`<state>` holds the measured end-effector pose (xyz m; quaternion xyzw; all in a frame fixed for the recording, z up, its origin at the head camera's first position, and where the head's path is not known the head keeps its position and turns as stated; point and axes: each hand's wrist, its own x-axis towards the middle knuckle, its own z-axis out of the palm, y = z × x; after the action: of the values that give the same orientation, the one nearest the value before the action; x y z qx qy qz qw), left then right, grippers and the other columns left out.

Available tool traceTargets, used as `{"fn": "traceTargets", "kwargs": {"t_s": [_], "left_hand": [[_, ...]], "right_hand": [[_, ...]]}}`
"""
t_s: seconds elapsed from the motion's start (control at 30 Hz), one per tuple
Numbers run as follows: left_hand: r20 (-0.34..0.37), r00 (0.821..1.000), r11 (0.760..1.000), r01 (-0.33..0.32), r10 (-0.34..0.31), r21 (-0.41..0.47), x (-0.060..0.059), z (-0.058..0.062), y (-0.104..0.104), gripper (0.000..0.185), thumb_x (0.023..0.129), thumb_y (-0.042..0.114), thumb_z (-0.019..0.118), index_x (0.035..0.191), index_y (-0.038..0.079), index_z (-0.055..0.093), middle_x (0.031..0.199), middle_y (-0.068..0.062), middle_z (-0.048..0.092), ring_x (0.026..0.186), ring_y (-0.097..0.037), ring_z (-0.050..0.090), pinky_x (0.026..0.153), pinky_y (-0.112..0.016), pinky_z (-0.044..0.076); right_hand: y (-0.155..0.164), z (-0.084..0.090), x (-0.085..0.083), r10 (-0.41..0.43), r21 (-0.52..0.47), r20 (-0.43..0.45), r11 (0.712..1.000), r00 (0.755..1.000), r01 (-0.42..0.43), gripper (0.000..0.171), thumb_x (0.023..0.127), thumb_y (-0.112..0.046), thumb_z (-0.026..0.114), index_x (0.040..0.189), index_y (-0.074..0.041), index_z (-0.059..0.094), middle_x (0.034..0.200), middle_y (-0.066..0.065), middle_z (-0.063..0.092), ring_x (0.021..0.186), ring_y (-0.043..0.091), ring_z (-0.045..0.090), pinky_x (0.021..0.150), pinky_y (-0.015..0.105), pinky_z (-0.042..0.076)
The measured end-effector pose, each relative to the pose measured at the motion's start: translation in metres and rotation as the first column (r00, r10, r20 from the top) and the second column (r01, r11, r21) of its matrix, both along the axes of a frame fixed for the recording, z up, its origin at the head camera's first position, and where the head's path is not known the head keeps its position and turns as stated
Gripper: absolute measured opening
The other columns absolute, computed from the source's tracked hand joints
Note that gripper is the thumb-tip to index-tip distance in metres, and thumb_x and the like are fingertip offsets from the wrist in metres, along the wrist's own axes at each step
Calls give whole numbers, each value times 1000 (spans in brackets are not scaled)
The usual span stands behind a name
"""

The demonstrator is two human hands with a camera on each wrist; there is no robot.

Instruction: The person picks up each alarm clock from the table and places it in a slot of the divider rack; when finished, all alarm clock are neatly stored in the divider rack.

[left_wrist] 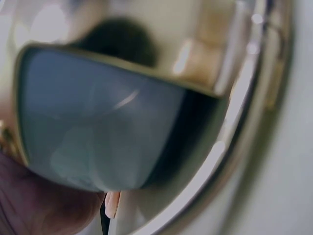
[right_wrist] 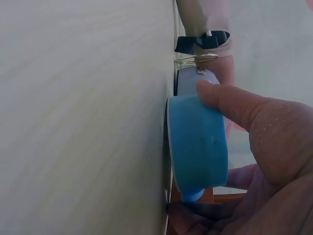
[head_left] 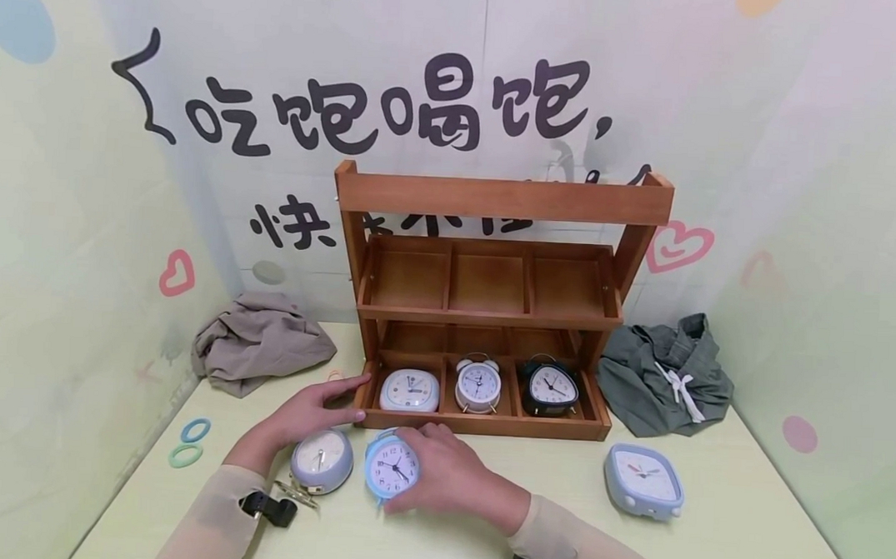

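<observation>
Even count at the wooden shelf [head_left: 504, 198]: three inside it, three in front, one of those in hand.
In the shelf's lower tier [head_left: 487, 425], left to right, stand a white rounded clock [head_left: 409, 390], a white twin-bell clock [head_left: 478, 387] and a black triangular clock [head_left: 551, 388], one per compartment; that part looks done. Before the shelf's left compartment, the right hand [head_left: 450, 471] has thumb and fingers clamped round a light-blue clock [head_left: 392, 469]; whether it touches the worktop [head_left: 406, 549] I cannot tell. A round periwinkle clock [head_left: 321, 462] lies off the shelf's front left corner, a squarish lavender clock [head_left: 643, 481] off its front right; with the gripped one, these look like what is left. The left hand [head_left: 305, 412] rests against the shelf's left end, thumb and forefinger apart.
</observation>
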<state>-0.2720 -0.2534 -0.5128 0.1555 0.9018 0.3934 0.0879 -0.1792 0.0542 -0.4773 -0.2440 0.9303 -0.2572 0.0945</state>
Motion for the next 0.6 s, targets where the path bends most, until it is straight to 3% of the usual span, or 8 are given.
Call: {"fn": "traceTargets", "kwargs": {"t_s": [0.27, 0.47, 0.6], "left_hand": [[5, 1000, 1000, 0, 0, -4, 1, 2, 1, 74, 98, 61, 81, 164, 39, 57, 173, -11, 47, 165, -45, 31, 130, -70, 27], [7, 1000, 1000, 2, -2, -2, 2, 4, 2, 73, 98, 60, 81, 164, 39, 57, 172, -10, 49, 163, -43, 35, 129, -69, 30], [12, 1000, 1000, 8, -8, 3, 2, 4, 2, 73, 99, 60, 81, 164, 39, 57, 172, -9, 49, 163, -43, 36, 129, -69, 30]], "right_hand": [[1, 6, 0, 35, 34, -86, 999, 996, -32, 107, 69, -63, 103, 160, -25, 59, 130, 1, 65, 111, 13, 56, 85, 32, 55], [4, 14, -1, 44, 62, -173, 998, 984, -34, 106, 75, -64, 99, 163, -25, 55, 144, 5, 63, 125, 20, 60, 96, 40, 59], [7, 19, -4, 38, 57, -246, 998, 969, -25, 105, 75, -63, 100, 162, -24, 56, 142, 6, 65, 123, 22, 61, 94, 41, 60]]}}
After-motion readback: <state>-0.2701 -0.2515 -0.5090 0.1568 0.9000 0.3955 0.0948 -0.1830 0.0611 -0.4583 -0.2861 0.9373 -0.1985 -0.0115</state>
